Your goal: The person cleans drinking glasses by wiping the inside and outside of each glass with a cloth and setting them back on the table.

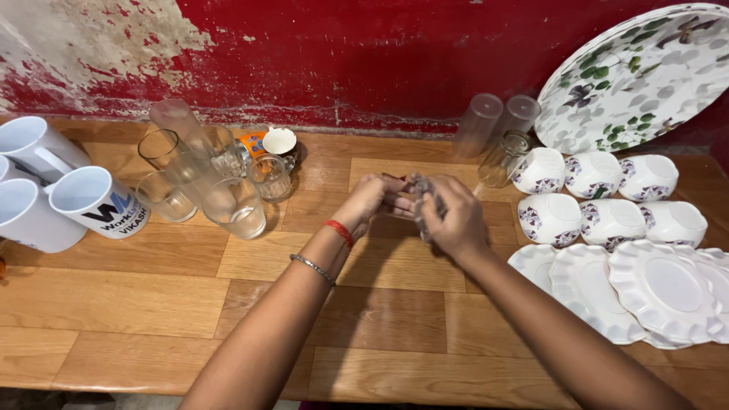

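Both my hands meet over the middle of the wooden table (pixel 137 304). My left hand (pixel 363 201) is closed around a small brownish cup (pixel 392 199), most of it hidden by my fingers. My right hand (pixel 453 216) presses a grey crumpled cloth (pixel 422 190) against that cup. A red thread and a metal bangle circle my left wrist.
Clear drinking glasses (pixel 228 201) and white mugs (pixel 95 201) stand at the left. Two frosted tumblers (pixel 478 125) lean on the red wall. White patterned cups (pixel 550 216), scalloped saucers (pixel 668 292) and a large floral tray (pixel 645 76) fill the right side.
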